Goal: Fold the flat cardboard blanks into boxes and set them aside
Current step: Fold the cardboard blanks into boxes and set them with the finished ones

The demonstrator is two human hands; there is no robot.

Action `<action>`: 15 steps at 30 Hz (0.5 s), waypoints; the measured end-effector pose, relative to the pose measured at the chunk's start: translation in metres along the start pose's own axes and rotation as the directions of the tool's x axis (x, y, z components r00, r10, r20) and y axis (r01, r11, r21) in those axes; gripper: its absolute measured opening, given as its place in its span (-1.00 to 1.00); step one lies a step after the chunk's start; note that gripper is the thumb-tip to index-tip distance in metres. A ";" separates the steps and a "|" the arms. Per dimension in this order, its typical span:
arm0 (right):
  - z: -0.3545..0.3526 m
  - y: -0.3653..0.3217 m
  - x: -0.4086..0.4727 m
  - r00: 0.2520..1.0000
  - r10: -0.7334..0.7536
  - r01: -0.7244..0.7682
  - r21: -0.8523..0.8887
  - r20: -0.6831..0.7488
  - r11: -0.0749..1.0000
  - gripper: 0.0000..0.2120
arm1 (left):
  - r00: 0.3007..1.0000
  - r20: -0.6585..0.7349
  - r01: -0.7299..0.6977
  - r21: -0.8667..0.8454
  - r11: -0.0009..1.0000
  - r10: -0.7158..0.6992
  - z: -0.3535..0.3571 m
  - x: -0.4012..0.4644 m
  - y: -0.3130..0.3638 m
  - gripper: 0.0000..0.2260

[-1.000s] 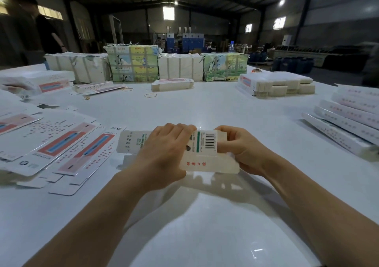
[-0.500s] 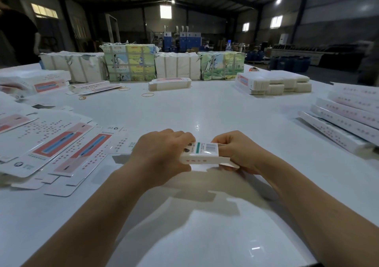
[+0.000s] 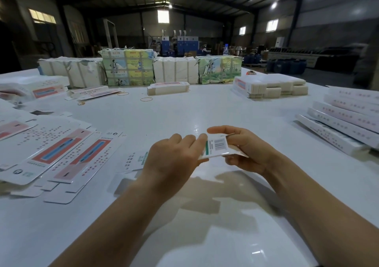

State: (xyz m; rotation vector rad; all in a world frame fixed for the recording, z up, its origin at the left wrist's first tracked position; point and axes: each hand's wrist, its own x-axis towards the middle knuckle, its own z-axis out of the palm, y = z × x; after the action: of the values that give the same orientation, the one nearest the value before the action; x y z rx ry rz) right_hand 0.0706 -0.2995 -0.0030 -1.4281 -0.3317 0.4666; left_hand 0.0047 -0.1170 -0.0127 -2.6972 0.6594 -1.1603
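Above the white table (image 3: 184,106), near its middle, both hands hold one blank (image 3: 217,146), its barcode panel facing up. Left hand (image 3: 174,162) covers the blank's left part from above, fingers curled over the far edge, so the printed end of the card shows out beyond the wrist on the left. Right hand (image 3: 246,149) grasps the right end: thumb lies along the far edge, the other fingers curl underneath. Between the two hands the barcode panel sits tilted, its near edge lifted clear of the table. To the left, loose flat blanks (image 3: 53,154) lie fanned and overlapping. On the right edge, finished boxes (image 3: 346,121) are stacked in a stepped pile. Farther back stand wrapped bundles (image 3: 127,67), with rubber bands (image 3: 146,99) lying in front of them.
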 end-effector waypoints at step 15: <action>0.009 0.006 0.002 0.668 -0.534 0.410 -0.343 -0.518 0.845 -0.76 | 0.910 0.058 0.412 0.004 0.911 -0.411 -0.005 -0.003 -0.012 -0.30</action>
State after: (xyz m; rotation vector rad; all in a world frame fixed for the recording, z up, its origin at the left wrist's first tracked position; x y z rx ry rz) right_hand 0.0673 -0.2899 -0.0081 -1.5304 -0.2223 -0.4751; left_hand 0.0035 -0.1043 -0.0082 -2.9518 0.0797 -1.1518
